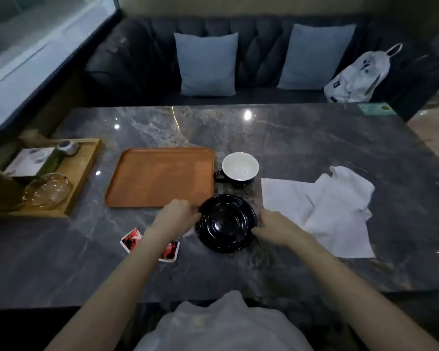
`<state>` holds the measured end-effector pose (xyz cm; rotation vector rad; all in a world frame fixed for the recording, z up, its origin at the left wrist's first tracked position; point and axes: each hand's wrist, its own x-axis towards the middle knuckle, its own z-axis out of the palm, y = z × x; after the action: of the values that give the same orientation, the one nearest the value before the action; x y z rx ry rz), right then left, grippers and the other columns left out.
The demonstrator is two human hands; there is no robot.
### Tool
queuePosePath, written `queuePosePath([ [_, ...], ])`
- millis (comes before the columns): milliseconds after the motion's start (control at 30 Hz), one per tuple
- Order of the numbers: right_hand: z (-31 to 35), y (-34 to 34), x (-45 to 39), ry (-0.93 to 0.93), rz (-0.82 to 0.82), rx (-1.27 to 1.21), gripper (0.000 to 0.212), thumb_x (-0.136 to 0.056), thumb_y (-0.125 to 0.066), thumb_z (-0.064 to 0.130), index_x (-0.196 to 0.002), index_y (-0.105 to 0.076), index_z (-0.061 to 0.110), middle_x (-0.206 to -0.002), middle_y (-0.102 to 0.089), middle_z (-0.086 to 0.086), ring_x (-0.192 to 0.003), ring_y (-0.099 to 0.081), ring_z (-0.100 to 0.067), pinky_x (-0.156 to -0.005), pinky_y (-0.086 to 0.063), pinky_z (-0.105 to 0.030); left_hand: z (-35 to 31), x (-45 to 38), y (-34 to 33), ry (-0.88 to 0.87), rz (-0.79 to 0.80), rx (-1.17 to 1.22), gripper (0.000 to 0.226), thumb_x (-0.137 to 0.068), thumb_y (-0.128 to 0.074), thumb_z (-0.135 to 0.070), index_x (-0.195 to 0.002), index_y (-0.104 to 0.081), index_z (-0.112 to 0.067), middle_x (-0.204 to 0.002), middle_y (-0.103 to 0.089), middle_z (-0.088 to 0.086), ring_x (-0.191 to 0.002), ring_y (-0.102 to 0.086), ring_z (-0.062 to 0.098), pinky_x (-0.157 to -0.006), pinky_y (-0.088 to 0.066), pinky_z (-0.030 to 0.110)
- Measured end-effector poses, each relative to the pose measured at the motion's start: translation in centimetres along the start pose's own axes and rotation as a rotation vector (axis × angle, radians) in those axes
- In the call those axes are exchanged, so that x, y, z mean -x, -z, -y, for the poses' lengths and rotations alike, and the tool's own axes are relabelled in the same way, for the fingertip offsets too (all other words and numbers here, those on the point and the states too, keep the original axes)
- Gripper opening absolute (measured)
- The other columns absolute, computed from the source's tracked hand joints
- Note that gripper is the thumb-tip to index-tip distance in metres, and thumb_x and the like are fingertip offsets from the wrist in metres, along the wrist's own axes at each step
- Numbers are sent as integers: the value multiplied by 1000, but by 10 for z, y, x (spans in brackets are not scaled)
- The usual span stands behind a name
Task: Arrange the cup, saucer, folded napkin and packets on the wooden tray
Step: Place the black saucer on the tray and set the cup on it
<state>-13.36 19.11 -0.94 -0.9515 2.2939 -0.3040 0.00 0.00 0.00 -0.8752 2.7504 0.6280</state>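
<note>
Café booth: tufted sofa [251, 54] (cushioned) behind marble table [314, 138].

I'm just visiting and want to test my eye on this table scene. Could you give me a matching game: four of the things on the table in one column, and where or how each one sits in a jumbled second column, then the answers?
Things:
1. saucer
2. cup
3. napkin
4. wooden tray

Place or state:
A. lies unfolded and rumpled at the right of the table
B. has nothing on it
C. held at its rim by both hands
D. stands just right of the tray, white inside

Pairs: 1-C, 2-D, 3-A, 4-B
</note>
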Motion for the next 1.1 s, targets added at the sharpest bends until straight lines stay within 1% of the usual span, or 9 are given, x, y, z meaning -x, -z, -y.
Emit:
queuePosePath([
  [67,-5,-14,-2,-67,-85,-68,45,-85,-54,17,-126,-41,4,-128,-53,-18,-112,-53,-32,-84,-42,-29,4,1,-13,63,-14,48,33,-89,-51,-25,-87,-61,6,-96,-66,31,-93,-61,41,-73,-46,39],
  [167,-9,-38,-8,-128,-150,-219,37,-86,-54,17,-117,-46,-2,-115,-59,-23,-107,-57,-37,-84,-44,-34,7,0,-35,158,21,157,34,-89,-52,-24,-83,-61,8,-98,-66,31,-98,-60,39,-75,-44,38],
  [300,-5,-52,-13,-261,-126,-670,25,-86,-49,7,-111,-46,4,-82,-63,-14,-57,-63,-27,-51,-52,-34,6,-4,-52,274,26,354,26,-84,-57,-19,-91,-58,6,-102,-66,29,-101,-61,38,-78,-45,35],
  [433,-4,-52,-17,-333,-70,-826,19,-87,-43,-2,-103,-51,3,-72,-60,-15,-42,-59,-15,-41,-53,-24,7,-6,-65,354,69,621,26,-79,-59,-4,-106,-59,-2,-107,-67,21,-100,-63,34,-89,-48,32],
  [500,-3,-48,-17,-349,-64,-861,15,-87,-44,-6,-86,-50,8,-66,-58,-12,-33,-57,-11,-38,-52,-24,9,-7,-67,382,96,773,33,-79,-57,5,-111,-58,-3,-112,-65,22,-102,-63,35,-94,-50,47],
  [600,-1,-39,-16,-317,-48,-889,26,-86,-44,-9,-74,-49,14,-64,-59,-11,-36,-59,-14,-42,-54,-26,13,-5,-65,398,103,835,30,-79,-59,9,-109,-58,4,-103,-65,24,-84,-69,31,-76,-59,45],
  [700,3,-27,-14,-283,-6,-921,14,-88,-45,-7,-93,-48,7,-68,-60,-10,-40,-62,-12,-46,-55,-25,15,3,-47,443,178,966,21,-82,-61,8,-101,-56,1,-73,-63,17,-41,-64,9,-42,-56,21],
  [967,48,16,-22,-94,44,-933,25,-91,-45,-6,-115,-47,-4,-72,-63,-12,-44,-65,-10,-48,-55,-23,29,12,21,448,136,1195,22,-78,-64,10,-97,-54,4,-42,-64,7,-35,-62,12,-38,-54,22],
  [1100,78,38,-42,-7,29,-953,25,-90,-46,-7,-114,-50,-6,-72,-63,-13,-46,-65,-11,-51,-56,-24,45,5,54,435,0,1216,25,-75,-69,7,-96,-57,4,-46,-67,2,-36,-62,8,-36,-50,17],
])
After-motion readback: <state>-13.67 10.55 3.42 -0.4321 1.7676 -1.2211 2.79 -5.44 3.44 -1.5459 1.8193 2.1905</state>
